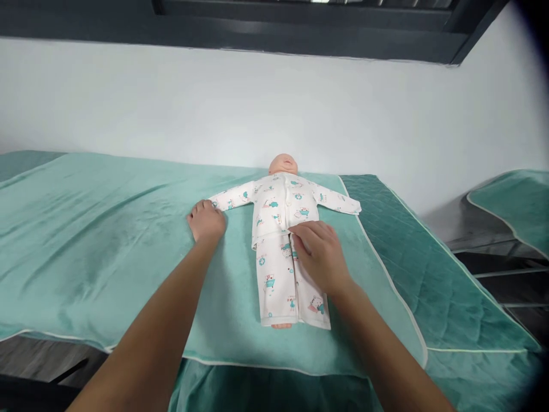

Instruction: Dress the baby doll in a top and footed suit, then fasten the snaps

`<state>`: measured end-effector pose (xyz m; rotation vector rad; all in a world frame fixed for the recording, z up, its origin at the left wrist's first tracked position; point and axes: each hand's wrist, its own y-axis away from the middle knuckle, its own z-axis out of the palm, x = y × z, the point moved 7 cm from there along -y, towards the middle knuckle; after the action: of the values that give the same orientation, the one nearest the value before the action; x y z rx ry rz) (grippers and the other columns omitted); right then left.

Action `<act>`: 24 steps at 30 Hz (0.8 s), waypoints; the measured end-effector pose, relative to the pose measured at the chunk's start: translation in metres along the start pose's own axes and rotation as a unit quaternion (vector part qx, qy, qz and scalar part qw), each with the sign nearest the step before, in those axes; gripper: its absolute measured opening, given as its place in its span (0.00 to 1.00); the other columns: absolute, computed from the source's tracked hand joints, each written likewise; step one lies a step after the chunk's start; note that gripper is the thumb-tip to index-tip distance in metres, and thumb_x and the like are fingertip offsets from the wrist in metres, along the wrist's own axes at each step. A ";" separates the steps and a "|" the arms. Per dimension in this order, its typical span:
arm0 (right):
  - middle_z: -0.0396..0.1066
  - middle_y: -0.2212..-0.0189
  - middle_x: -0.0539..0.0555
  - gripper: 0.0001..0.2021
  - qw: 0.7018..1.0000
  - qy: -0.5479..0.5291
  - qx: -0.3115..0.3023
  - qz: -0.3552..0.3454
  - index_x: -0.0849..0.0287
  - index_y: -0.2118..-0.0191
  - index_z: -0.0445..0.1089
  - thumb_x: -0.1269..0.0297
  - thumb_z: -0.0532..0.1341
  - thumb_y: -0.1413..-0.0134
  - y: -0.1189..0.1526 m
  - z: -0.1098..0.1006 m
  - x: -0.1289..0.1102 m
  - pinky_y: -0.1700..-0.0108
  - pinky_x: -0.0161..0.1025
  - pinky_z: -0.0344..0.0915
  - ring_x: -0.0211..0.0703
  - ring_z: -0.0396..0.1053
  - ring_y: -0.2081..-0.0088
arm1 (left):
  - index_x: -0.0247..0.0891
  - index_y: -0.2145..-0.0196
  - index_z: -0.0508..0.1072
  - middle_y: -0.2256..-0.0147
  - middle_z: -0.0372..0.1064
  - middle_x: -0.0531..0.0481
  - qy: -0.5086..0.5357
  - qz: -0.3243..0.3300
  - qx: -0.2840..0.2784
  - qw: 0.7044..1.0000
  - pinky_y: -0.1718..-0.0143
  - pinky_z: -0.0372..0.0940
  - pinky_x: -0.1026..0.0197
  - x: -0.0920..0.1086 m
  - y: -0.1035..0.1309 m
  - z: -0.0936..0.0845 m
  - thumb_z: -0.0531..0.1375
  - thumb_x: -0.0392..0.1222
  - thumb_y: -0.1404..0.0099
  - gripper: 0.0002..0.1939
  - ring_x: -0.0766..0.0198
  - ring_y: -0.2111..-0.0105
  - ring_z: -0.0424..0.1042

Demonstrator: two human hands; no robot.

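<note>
A baby doll (283, 164) lies on its back, head toward the wall, in a white pajama top (270, 200) with teal animal prints and matching pants (274, 286). Its sleeves are spread out to both sides. At the end of the sleeve on the left, my left hand (206, 220) is closed with curled fingers around the cuff; its thumb is hidden. My right hand (319, 252) pinches the front hem of the top between thumb and index finger, just over the waist of the pants. A foot (281, 326) shows below one pant leg.
A light green blanket (107, 240) with white piping covers the bed under the doll. Darker quilted bedding (412, 257) shows on the right. Behind is a white wall (171, 103) with a dark frame (257, 28) above. Metal bars (510, 272) stand at the right.
</note>
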<state>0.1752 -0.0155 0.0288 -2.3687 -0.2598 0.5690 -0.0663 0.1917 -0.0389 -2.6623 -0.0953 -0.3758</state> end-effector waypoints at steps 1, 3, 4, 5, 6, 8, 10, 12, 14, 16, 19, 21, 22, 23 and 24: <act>0.75 0.59 0.54 0.10 0.999 -0.024 0.017 0.015 0.54 0.55 0.72 0.70 0.55 0.36 0.000 -0.004 0.007 0.50 0.46 0.61 0.47 0.69 0.55 | 0.33 0.46 0.68 0.45 0.68 0.35 0.002 0.000 -0.001 1.000 0.46 0.58 0.44 0.000 0.000 0.000 0.47 0.40 0.33 0.21 0.45 0.44 0.64; 0.74 0.58 0.54 0.09 0.994 -0.076 0.050 0.068 0.54 0.55 0.72 0.67 0.56 0.37 -0.003 -0.011 0.031 0.51 0.45 0.63 0.46 0.70 0.55 | 0.34 0.46 0.69 0.42 0.66 0.36 0.007 -0.001 -0.007 1.000 0.44 0.57 0.44 0.000 0.000 -0.001 0.47 0.40 0.33 0.22 0.46 0.42 0.62; 0.74 0.59 0.54 0.09 0.987 -0.101 0.066 0.109 0.54 0.56 0.72 0.65 0.56 0.37 -0.004 -0.012 0.047 0.52 0.44 0.64 0.46 0.70 0.56 | 0.34 0.45 0.69 0.40 0.64 0.36 0.010 -0.002 -0.012 1.000 0.43 0.56 0.44 0.000 0.000 -0.001 0.47 0.40 0.33 0.22 0.46 0.41 0.61; 0.74 0.60 0.54 0.09 0.977 -0.124 0.081 0.156 0.55 0.57 0.72 0.63 0.57 0.38 -0.004 -0.012 0.066 0.54 0.43 0.65 0.45 0.70 0.58 | 0.35 0.45 0.69 0.39 0.62 0.37 0.012 -0.003 -0.016 1.000 0.43 0.55 0.43 0.000 0.000 -0.001 0.46 0.40 0.32 0.22 0.46 0.40 0.60; 0.75 0.62 0.54 0.09 0.963 -0.142 0.098 0.207 0.56 0.58 0.72 0.61 0.57 0.39 -0.004 -0.010 0.086 0.55 0.43 0.65 0.45 0.71 0.60 | 0.35 0.45 0.70 0.38 0.61 0.37 0.015 -0.004 -0.019 1.000 0.42 0.55 0.43 0.000 0.001 -0.001 0.46 0.40 0.32 0.22 0.46 0.39 0.59; 0.75 0.64 0.54 0.10 0.939 -0.161 0.111 0.282 0.57 0.61 0.72 0.58 0.59 0.42 -0.002 0.000 0.119 0.58 0.42 0.65 0.45 0.70 0.63 | 0.35 0.44 0.69 0.38 0.60 0.37 0.020 -0.007 -0.021 1.000 0.41 0.54 0.43 -0.001 0.001 -0.002 0.46 0.41 0.31 0.23 0.46 0.38 0.58; 0.75 0.67 0.54 0.10 0.933 -0.169 0.083 0.306 0.57 0.64 0.72 0.57 0.59 0.45 -0.001 0.014 0.139 0.57 0.43 0.65 0.46 0.70 0.65 | 0.36 0.43 0.69 0.37 0.60 0.36 0.023 -0.006 -0.022 0.999 0.41 0.54 0.43 0.000 0.002 -0.003 0.45 0.41 0.31 0.24 0.45 0.39 0.58; 0.75 0.68 0.53 0.09 0.934 -0.187 0.034 0.303 0.56 0.67 0.73 0.57 0.60 0.48 0.002 0.029 0.147 0.56 0.45 0.64 0.46 0.69 0.65 | 0.35 0.43 0.69 0.37 0.59 0.36 0.023 -0.005 -0.023 0.999 0.41 0.55 0.42 0.000 0.003 -0.005 0.45 0.41 0.31 0.24 0.44 0.39 0.59; 0.76 0.68 0.52 0.08 0.929 -0.211 0.005 0.303 0.55 0.68 0.74 0.58 0.61 0.51 0.006 0.038 0.149 0.55 0.45 0.64 0.47 0.69 0.64 | 0.35 0.43 0.69 0.37 0.59 0.37 0.031 -0.009 -0.025 0.999 0.41 0.56 0.42 -0.001 0.003 -0.008 0.45 0.40 0.31 0.24 0.43 0.39 0.59; 0.76 0.67 0.53 0.10 0.920 -0.230 0.017 0.318 0.56 0.67 0.74 0.56 0.61 0.51 0.011 0.040 0.153 0.54 0.46 0.65 0.47 0.70 0.63 | 0.34 0.42 0.68 0.37 0.58 0.38 0.063 -0.010 -0.015 0.998 0.40 0.55 0.44 -0.001 0.003 -0.016 0.46 0.38 0.32 0.25 0.45 0.39 0.59; 0.77 0.64 0.56 0.15 0.891 -0.275 0.047 0.358 0.58 0.63 0.72 0.51 0.58 0.47 0.015 0.040 0.162 0.56 0.46 0.69 0.48 0.73 0.62 | 0.33 0.41 0.66 0.38 0.58 0.38 0.165 -0.015 0.016 0.986 0.36 0.51 0.49 0.002 0.006 -0.034 0.47 0.37 0.34 0.25 0.49 0.37 0.56; 0.77 0.64 0.57 0.18 0.870 -0.310 0.051 0.380 0.58 0.62 0.72 0.48 0.58 0.47 0.014 0.042 0.169 0.58 0.45 0.72 0.48 0.75 0.62 | 0.35 0.42 0.66 0.39 0.60 0.38 0.275 -0.040 -0.011 0.960 0.35 0.49 0.50 0.008 0.014 -0.039 0.48 0.39 0.33 0.24 0.50 0.37 0.56; 0.77 0.64 0.57 0.18 0.861 -0.325 0.048 0.388 0.59 0.63 0.72 0.47 0.59 0.48 0.011 0.044 0.172 0.59 0.45 0.73 0.49 0.75 0.63 | 0.36 0.43 0.67 0.41 0.62 0.38 0.327 -0.053 -0.041 0.943 0.35 0.50 0.49 0.014 0.020 -0.038 0.49 0.41 0.33 0.23 0.50 0.39 0.59; 0.78 0.65 0.57 0.19 0.854 -0.337 0.042 0.394 0.59 0.65 0.73 0.46 0.61 0.49 0.008 0.046 0.175 0.59 0.46 0.73 0.49 0.76 0.63 | 0.36 0.44 0.67 0.43 0.64 0.38 0.371 -0.062 -0.076 0.923 0.37 0.54 0.49 0.023 0.027 -0.035 0.51 0.43 0.33 0.22 0.50 0.41 0.62; 0.78 0.68 0.58 0.19 0.848 -0.346 0.035 0.400 0.59 0.67 0.73 0.46 0.62 0.49 0.004 0.048 0.177 0.61 0.47 0.74 0.50 0.76 0.65 | 0.36 0.46 0.69 0.46 0.68 0.39 0.400 -0.067 -0.107 0.908 0.40 0.58 0.49 0.034 0.035 -0.032 0.52 0.46 0.33 0.21 0.50 0.45 0.67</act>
<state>0.3098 0.0670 -0.0648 -2.0252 0.4743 1.7896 -0.0372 0.1467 -0.0162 -2.4843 0.0244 -1.5581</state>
